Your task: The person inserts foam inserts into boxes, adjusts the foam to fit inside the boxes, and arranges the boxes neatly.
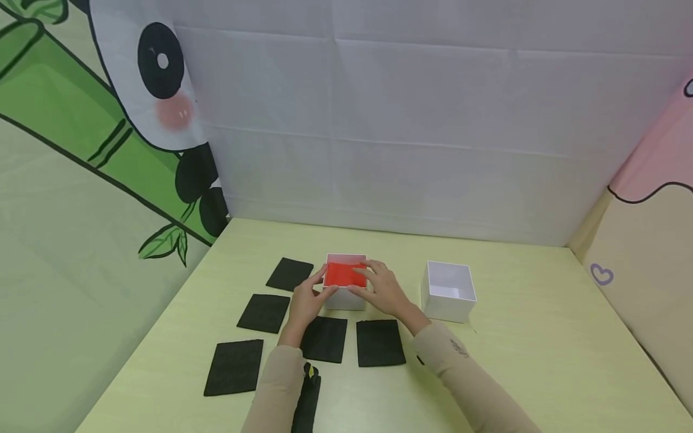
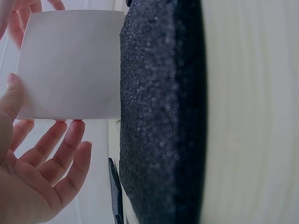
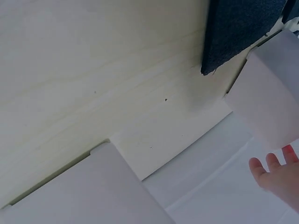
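A white open-topped box [image 1: 344, 299] stands near the middle of the table, with a flat red square piece [image 1: 343, 275] in its opening. My left hand [image 1: 307, 300] holds the box at its left front corner, thumb at the front rim and fingertips along the side, as the left wrist view shows. Over the right part of the red piece lies my right hand [image 1: 383, 290], its fingers spread and lightly bent and its thumb near the front rim. In the right wrist view, the right fingertips [image 3: 272, 161] are right at the box's upper edge.
A second white box [image 1: 448, 291], open at the top, stands to the right. Several black foam squares [image 1: 234, 368] lie left and in front of the hands. A narrow black item with a yellow mark [image 1: 308, 397] lies beside the left sleeve. Behind the table hangs white cloth [image 1: 400, 138].
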The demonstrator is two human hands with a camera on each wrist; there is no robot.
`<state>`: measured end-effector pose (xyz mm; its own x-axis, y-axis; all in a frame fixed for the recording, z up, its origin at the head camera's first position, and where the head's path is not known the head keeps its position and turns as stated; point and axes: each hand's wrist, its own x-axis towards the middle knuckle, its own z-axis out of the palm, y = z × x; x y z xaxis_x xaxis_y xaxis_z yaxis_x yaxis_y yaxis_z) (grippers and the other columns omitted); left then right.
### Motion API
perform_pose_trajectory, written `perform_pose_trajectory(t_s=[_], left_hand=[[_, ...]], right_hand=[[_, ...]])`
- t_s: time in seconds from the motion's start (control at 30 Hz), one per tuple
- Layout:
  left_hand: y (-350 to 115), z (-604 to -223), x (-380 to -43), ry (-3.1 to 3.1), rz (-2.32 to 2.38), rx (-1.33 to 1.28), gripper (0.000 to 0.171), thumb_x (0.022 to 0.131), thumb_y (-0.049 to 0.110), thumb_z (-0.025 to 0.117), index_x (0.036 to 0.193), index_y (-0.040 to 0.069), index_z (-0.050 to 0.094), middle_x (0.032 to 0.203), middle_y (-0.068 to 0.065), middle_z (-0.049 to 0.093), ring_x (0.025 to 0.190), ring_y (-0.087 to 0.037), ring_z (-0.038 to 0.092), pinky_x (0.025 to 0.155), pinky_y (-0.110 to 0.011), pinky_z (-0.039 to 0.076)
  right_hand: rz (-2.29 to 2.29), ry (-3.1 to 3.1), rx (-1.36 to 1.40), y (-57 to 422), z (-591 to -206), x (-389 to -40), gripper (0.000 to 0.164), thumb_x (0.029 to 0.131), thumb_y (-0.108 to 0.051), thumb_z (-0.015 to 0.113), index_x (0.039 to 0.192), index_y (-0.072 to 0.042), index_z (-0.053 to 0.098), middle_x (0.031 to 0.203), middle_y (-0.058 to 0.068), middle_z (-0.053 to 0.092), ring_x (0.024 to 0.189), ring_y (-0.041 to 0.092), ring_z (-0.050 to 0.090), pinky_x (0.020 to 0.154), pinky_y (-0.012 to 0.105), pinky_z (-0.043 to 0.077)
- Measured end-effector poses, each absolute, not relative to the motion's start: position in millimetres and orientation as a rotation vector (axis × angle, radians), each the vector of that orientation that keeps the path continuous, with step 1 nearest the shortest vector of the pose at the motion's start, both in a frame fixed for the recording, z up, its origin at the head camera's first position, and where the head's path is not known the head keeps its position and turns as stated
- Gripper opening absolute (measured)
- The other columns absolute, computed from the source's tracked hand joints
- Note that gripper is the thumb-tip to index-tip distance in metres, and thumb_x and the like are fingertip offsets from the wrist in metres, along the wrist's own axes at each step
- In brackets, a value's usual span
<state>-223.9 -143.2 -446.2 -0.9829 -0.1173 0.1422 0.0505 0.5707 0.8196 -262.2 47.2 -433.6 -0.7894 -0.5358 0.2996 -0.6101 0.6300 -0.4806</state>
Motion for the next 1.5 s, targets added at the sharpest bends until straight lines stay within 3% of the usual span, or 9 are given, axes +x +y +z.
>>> perform_pose_trajectory(t_s=[0.63, 1.5], left_hand=[[-142, -448, -225, -2.622, -1.337, 0.059, 0.064, 0.078, 0.028, 0.069, 0.134, 0.013, 0.042, 0.116, -0.015, 0.057, 0.07, -0.02, 0.056, 0.061, -0.027, 0.049], [-142, -447, -226, -2.637, -1.327, 0.052, 0.064, 0.079, 0.028, 0.068, 0.135, 0.012, 0.042, 0.118, -0.015, 0.055, 0.073, -0.023, 0.057, 0.062, -0.029, 0.05]], right_hand=[[1.212, -2.566, 0.905, 83, -431, -246, 0.048, 0.085, -0.029, 0.059, 0.123, -0.001, 0.052, 0.127, 0.017, 0.044, 0.119, 0.032, 0.034, 0.093, 0.055, 0.03], [1.252, -2.498, 0.952, 121, -427, -214, 0.046, 0.083, -0.022, 0.063, 0.122, -0.002, 0.052, 0.125, 0.019, 0.045, 0.117, 0.031, 0.037, 0.089, 0.053, 0.034]])
